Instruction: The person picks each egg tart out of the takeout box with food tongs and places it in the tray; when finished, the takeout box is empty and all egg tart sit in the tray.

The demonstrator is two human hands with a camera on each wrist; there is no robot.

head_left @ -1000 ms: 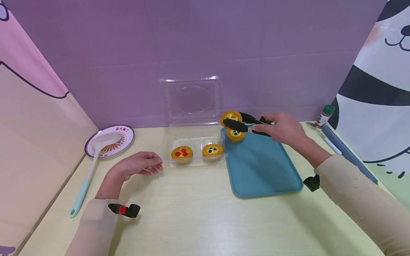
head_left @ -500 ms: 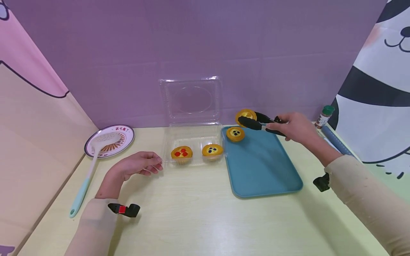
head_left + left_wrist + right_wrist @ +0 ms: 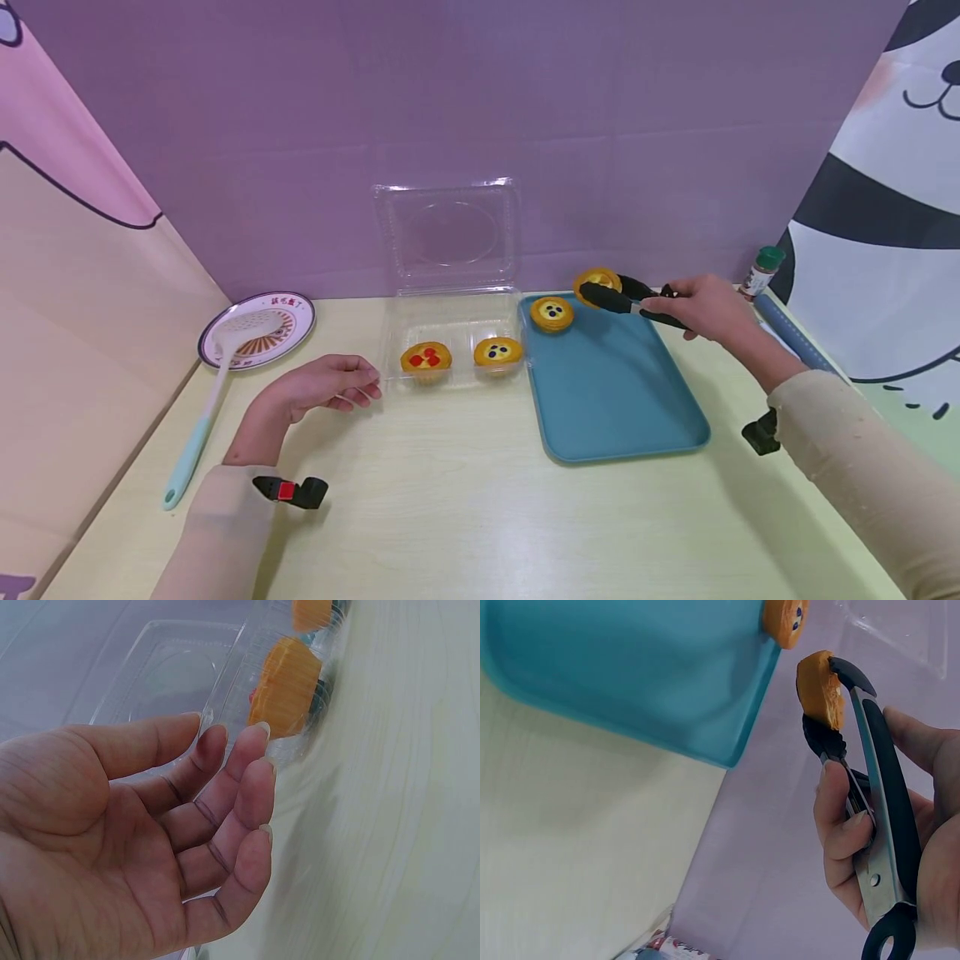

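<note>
My right hand (image 3: 708, 307) grips a pair of tongs (image 3: 885, 795) with black tips and dark handles. Pinched between the tips is a round egg tart (image 3: 597, 286), held above the back edge of a blue tray (image 3: 622, 400). Another tart with dark dots (image 3: 551, 314) sits on the tray's back left corner. Left of the tray stands a clear hinged plastic box (image 3: 450, 308), its lid raised. Inside it are a tart with red pieces (image 3: 426, 357) and a blue-dotted tart (image 3: 498, 352). My left hand (image 3: 330, 386) pinches the box's front left corner between thumb and index finger.
On the left a patterned plate (image 3: 300, 321) carries the head of a white skimmer (image 3: 217, 392) with a pale blue handle. A green-capped bottle (image 3: 762, 271) and a blue ruler (image 3: 795, 333) lie along the right side. A purple backdrop (image 3: 300, 150) rises behind the table.
My right hand has moved right with the tongs and tart, from above the dotted tart to farther along the tray's back edge, then slightly down. My left hand keeps its place.
</note>
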